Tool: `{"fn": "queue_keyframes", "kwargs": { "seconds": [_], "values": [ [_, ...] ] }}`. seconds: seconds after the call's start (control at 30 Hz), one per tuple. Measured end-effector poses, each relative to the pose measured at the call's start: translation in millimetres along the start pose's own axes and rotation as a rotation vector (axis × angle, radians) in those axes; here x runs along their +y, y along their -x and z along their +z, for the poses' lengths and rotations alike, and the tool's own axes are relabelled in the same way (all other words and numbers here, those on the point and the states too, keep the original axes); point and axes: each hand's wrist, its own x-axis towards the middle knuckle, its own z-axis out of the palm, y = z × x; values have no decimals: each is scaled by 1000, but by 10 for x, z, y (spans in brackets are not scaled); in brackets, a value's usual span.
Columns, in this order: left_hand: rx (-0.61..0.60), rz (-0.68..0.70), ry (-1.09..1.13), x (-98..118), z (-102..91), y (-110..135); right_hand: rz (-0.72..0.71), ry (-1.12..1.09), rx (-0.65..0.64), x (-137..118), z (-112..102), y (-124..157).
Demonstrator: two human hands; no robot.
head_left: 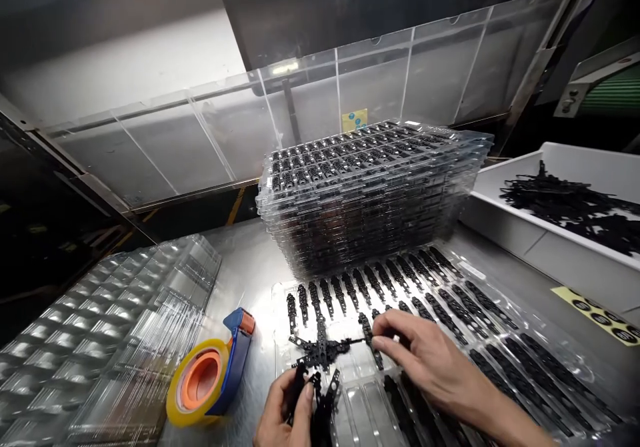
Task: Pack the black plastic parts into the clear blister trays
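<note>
Clock directions run from the middle of the view. Near six o'clock, the left hand (pixel 283 417) is curled around a few black strips (pixel 323 413). Toward half past four, the right hand (pixel 440 367) has thumb and forefinger narrow at a black link (pixel 371 350); whether they grip it, I cannot tell. That link lies over the clear tray (pixel 367 410) at five o'clock, whose far rows are filled. A loose pile (pixel 323 350) sits on the tray at six, between the hands.

The tray's far edge runs just beside the tall tray stack (pixel 370 213), leaving little room there. At seven, the tape dispenser (pixel 235 367) stands near its left edge, a narrow band of bare table (pixel 240 253) between. Nested trays (pixel 110 340) crowd eight o'clock. The white bin (pixel 520 227) borders three, with a bare strip before its wall.
</note>
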Motion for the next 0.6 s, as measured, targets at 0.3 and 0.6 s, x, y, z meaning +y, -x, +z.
{"fn": "queue_keyframes", "kwargs": {
  "seconds": [0.3, 0.6],
  "values": [
    [-30, 203, 13, 182, -36, -141, -67, 279, -278, 126, -14, 151],
    [-6, 59, 256, 451, 70, 195, -182, 530, -131, 204, 426, 165]
  ]
}}
